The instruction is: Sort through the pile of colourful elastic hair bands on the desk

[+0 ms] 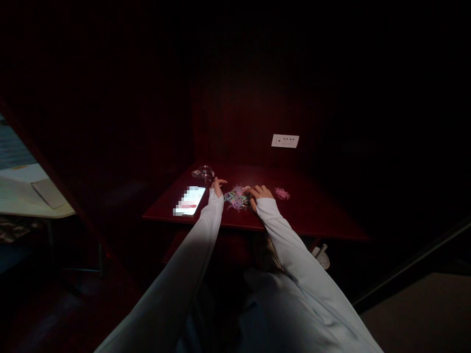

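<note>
The mixed pile (237, 197) on the worktop (312, 215) is touched by the right grip (260, 191); any pinch cannot be told. The left grip (218, 186) is parted beside it. Swept rightward, pieces could be mixed into the pink heap (282, 193); the phone (191, 201) could be nudged by the left sleeve (209, 215).

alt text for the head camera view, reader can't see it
The right hand touches a multicoloured pile on a dark red table, the left hand beside it. A pink pile lies to the right, a lit phone and clear container to the left.
</note>
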### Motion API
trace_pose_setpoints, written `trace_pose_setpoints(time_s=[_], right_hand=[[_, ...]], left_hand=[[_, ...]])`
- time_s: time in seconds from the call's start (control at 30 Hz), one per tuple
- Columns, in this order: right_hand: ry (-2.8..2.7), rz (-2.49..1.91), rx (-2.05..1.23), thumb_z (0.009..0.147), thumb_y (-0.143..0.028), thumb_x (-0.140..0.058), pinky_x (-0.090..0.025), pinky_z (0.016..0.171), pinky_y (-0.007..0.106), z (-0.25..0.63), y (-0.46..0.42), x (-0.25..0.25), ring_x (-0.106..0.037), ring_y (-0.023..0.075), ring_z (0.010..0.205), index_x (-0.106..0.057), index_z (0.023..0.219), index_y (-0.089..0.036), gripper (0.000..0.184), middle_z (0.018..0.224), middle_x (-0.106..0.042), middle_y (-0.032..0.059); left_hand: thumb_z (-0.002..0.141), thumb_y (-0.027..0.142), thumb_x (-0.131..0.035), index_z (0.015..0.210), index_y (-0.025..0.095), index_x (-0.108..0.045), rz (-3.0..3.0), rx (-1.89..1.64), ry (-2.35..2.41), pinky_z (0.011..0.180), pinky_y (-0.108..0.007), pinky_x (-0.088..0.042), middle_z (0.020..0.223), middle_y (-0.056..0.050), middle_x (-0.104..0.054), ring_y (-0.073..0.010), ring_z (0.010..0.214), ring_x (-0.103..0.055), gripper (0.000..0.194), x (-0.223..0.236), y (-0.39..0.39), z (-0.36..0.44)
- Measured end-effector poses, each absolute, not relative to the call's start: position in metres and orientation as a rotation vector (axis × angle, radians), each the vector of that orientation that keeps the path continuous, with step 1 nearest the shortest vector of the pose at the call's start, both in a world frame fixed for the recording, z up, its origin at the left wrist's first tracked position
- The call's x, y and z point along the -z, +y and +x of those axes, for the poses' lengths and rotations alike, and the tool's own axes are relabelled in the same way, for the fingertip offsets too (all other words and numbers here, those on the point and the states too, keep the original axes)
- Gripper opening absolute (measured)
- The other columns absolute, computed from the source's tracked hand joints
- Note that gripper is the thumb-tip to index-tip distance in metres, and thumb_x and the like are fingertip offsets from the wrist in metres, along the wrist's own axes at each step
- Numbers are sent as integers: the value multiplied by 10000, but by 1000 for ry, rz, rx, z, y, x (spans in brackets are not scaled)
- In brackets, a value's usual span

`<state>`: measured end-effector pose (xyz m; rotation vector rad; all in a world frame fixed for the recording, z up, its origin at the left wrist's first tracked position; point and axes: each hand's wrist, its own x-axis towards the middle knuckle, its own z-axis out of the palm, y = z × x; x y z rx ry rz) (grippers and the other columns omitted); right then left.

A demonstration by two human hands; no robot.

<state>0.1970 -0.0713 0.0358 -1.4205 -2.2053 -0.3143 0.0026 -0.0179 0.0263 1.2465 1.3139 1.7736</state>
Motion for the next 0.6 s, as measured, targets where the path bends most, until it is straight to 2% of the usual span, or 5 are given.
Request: trace_pose_setpoints(time_s=[0.07,0.17,0.3,0.43,0.6], right_hand=[[-2329,-1278,362,968,-207,-523,-438,1027,405,184,-77,-41,-531,282,1199,-674,1406,-251,466,1361,-674,104],[-2472,-1074,290,1009,-322,-551,-417,1134,441,165,-78,-44,-507,279,1298,-639,1455,-310,455,1491,-615,63],[-2456,-1076,151,948,-429,-678,-369,1208,524,151,-64,-35,-449,319,1401,-713,1349,-354,409,1577,-554,30],[-2235,-1249,113,860,-390,-772,-224,1253,654,153,-53,-25,-412,365,1441,-760,1216,-291,370,1530,-584,89],[-2070,-1394,-45,882,-312,-688,-426,1129,479,165,-54,-24,-582,298,1219,-722,1229,-258,353,1364,-649,116]], left_hand=[[1052,388,-162,746,229,-641,1128,-1790,1308,1056,-467,-520,961,-106,-754,-254,1030,-701,590,-29,-21,0],[1051,456,-238,828,233,-674,1249,-1773,1263,1069,-485,-518,1020,-102,-763,-275,1055,-703,539,-30,-29,-3],[1067,485,-145,840,229,-687,1267,-1674,1339,1005,-463,-555,1062,-114,-771,-284,1082,-710,641,-32,-33,-4],[1066,482,-83,805,232,-691,1273,-1654,1386,1020,-450,-554,1060,-111,-780,-270,1069,-721,707,-33,-29,-2],[1062,468,-97,798,230,-701,1253,-1678,1345,1037,-472,-548,1059,-110,-788,-269,1038,-726,700,-30,-26,0]])
